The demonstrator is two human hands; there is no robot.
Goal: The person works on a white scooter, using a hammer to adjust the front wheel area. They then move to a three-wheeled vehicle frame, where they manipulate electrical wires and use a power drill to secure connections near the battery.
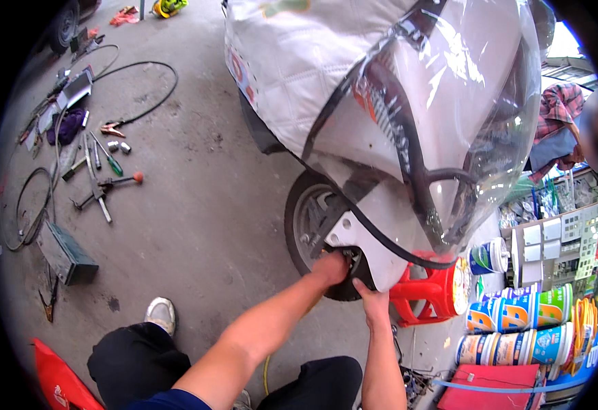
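Observation:
A two-wheeler with a pale quilted cover and a clear windshield stands in front of me. My left hand reaches into the front wheel beside a pale fender panel; its fingertips are hidden in the dark space around the hub. My right hand holds the lower part of the wheel, thumb up against the dark tyre or fender edge. A red plastic stool stands just right of my right hand.
Tools, cables and a dark metal box lie on the floor at left. Several paint buckets and a red board line the right, below a person in a plaid shirt. A red bag lies lower left.

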